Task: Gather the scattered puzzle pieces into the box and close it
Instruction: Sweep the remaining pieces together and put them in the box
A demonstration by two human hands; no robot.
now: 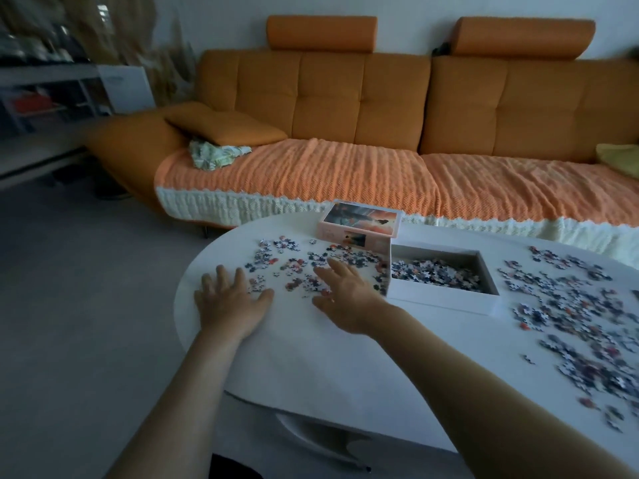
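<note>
Right hand [345,293] hiding some pieces [294,264], pile [587,323] blurred

No writing can be read anywhere. The box lid [361,219], just behind the box [446,299], carries a printed picture (a dark figure against an orange sky), and the faint marks on its side face are too blurred to read.

The single head-worn camera looks forward and down from close above the rounded white table [311,347], facing the orange sofa [363,98].
</note>
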